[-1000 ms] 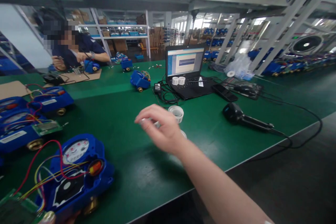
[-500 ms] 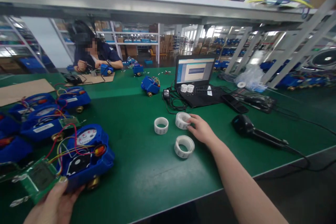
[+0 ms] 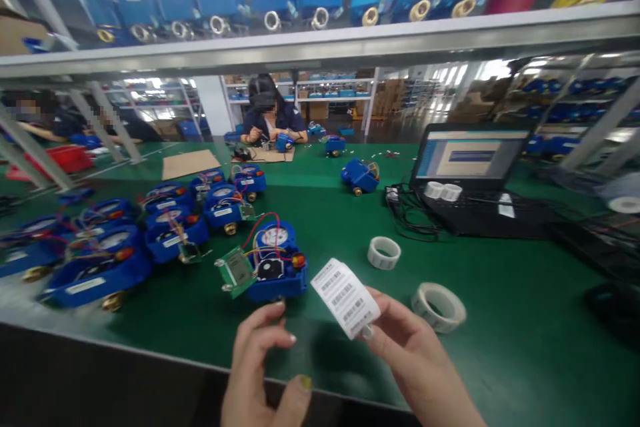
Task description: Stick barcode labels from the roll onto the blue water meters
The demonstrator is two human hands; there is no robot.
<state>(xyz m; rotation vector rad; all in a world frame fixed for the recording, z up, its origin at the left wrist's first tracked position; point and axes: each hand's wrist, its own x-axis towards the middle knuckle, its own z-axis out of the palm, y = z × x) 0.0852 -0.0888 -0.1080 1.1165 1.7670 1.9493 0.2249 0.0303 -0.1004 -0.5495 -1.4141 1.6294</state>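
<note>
My right hand (image 3: 405, 340) pinches a roll of white barcode labels (image 3: 345, 297), lifted above the table with several printed barcodes facing me. To its left, my left hand (image 3: 265, 360) holds nothing, its fingers apart and curved. Just beyond the left fingertips sits a blue water meter (image 3: 277, 280) with its top open, coloured wires and a brass fitting. A green circuit board (image 3: 239, 272) with a small display hangs from those wires on its left side. Two more label rolls lie on the table, a smaller roll (image 3: 384, 253) and a larger roll (image 3: 439, 307) by my right hand.
Several open blue meters (image 3: 175, 233) crowd the left of the green table (image 3: 330, 220). A laptop (image 3: 470, 173) with cables stands at the right, a dark scanner (image 3: 613, 310) near the right edge. Overhead runs a shelf (image 3: 320, 47) of blue units. A co-worker (image 3: 273, 120) sits opposite.
My right hand has lifted one label roll off the table and brought it nearer. My left hand has let go of the blue meter, which stands on the table. The view has swung left.
</note>
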